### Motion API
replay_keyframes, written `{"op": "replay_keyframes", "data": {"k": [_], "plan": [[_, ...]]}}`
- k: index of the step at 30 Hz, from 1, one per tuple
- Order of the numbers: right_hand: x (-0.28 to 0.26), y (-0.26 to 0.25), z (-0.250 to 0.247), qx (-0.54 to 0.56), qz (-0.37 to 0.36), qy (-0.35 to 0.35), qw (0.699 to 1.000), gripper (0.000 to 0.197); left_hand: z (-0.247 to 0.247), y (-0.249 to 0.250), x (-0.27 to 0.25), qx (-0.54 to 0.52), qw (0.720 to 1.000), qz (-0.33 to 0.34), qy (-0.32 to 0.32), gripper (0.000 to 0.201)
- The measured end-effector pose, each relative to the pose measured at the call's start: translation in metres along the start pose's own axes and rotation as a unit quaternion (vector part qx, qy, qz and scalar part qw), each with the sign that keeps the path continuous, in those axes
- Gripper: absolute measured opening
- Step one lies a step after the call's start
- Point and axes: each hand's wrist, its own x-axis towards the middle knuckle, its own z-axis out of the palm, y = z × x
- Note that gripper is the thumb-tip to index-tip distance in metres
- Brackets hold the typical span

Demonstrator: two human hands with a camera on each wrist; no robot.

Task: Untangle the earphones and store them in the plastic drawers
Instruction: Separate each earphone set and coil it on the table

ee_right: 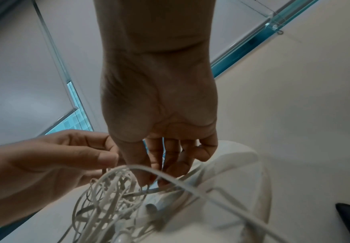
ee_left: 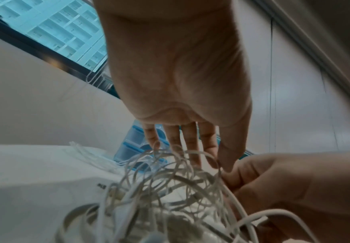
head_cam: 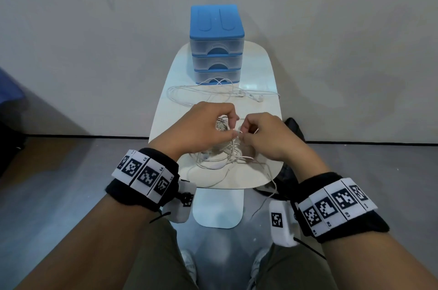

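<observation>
Earphones [head_cam: 222, 147] hang in a white tangle over the near table [head_cam: 260, 71] edge, pinched between left hand [head_cam: 203, 128] and right hand [head_cam: 265, 138], fingertips almost meeting, plastic drawers [head_cam: 216, 52] straight ahead, shut

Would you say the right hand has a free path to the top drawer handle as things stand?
Probably not yet: the right hand is pinching the tangled earphones. The path to the top drawer handle looks free, with only loose cord lying ahead of the drawers.
</observation>
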Motion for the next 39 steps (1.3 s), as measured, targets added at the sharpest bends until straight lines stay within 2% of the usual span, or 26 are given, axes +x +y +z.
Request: {"op": "replay_keyframes", "data": {"k": [4, 6, 10, 12, 14, 17, 20, 21, 25, 28, 30, 32, 34, 36, 38, 39], "plan": [[-0.004, -0.003, -0.007, 0.064, -0.025, 0.022, 0.997, 0.011, 0.005, -0.002, -0.002, -0.044, 0.999, -0.016, -0.011, 0.035], [-0.005, -0.006, -0.009, 0.074, -0.038, 0.033, 0.996, 0.012, 0.006, -0.001, -0.001, -0.043, 0.998, -0.029, -0.019, 0.033], [-0.007, -0.015, -0.012, 0.108, -0.088, 0.076, 0.987, 0.012, 0.004, 0.001, 0.001, -0.054, 0.997, -0.048, -0.037, 0.011], [-0.008, -0.021, -0.013, 0.086, -0.131, 0.123, 0.980, 0.012, 0.004, 0.002, 0.003, -0.068, 0.996, -0.057, -0.030, 0.023], [-0.006, -0.026, -0.012, 0.028, -0.175, 0.185, 0.967, 0.010, 0.005, 0.002, 0.003, -0.085, 0.994, -0.068, -0.020, 0.033], [-0.001, -0.029, -0.012, -0.041, -0.228, 0.277, 0.932, 0.014, 0.005, -0.001, 0.002, -0.078, 0.993, -0.088, -0.031, 0.032], [0.002, -0.028, -0.016, -0.033, -0.273, 0.361, 0.891, 0.010, 0.004, -0.006, -0.001, -0.052, 0.990, -0.109, -0.069, 0.031], [0.003, -0.027, -0.017, -0.021, -0.282, 0.376, 0.883, 0.009, 0.004, -0.006, -0.001, -0.048, 0.991, -0.108, -0.064, 0.027], [0.003, -0.032, -0.015, 0.004, -0.307, 0.360, 0.881, 0.004, 0.006, 0.004, 0.003, -0.055, 0.994, -0.090, 0.014, 0.028], [0.002, -0.045, -0.012, -0.004, -0.346, 0.363, 0.865, 0.007, 0.006, 0.012, 0.006, -0.097, 0.991, -0.088, -0.003, 0.015], [-0.001, -0.052, -0.009, 0.000, -0.371, 0.365, 0.854, 0.009, 0.009, 0.008, 0.006, -0.125, 0.987, -0.095, -0.036, 0.026], [-0.002, -0.054, -0.007, 0.033, -0.350, 0.359, 0.864, 0.015, 0.012, 0.003, 0.006, -0.136, 0.986, -0.086, -0.042, 0.036], [0.000, -0.048, -0.006, 0.097, -0.243, 0.322, 0.910, 0.035, 0.013, 0.003, 0.008, -0.143, 0.986, -0.087, -0.012, 0.038], [0.009, -0.034, -0.002, 0.097, -0.123, 0.225, 0.962, 0.041, 0.009, 0.006, 0.011, -0.136, 0.986, -0.088, 0.028, 0.032], [0.018, -0.024, 0.002, 0.047, -0.101, 0.143, 0.983, 0.029, 0.005, 0.009, 0.014, -0.108, 0.990, -0.075, 0.045, 0.028], [0.019, -0.023, 0.004, 0.026, -0.111, 0.130, 0.985, 0.033, 0.004, 0.009, 0.015, -0.095, 0.992, -0.070, 0.045, 0.027]]}}
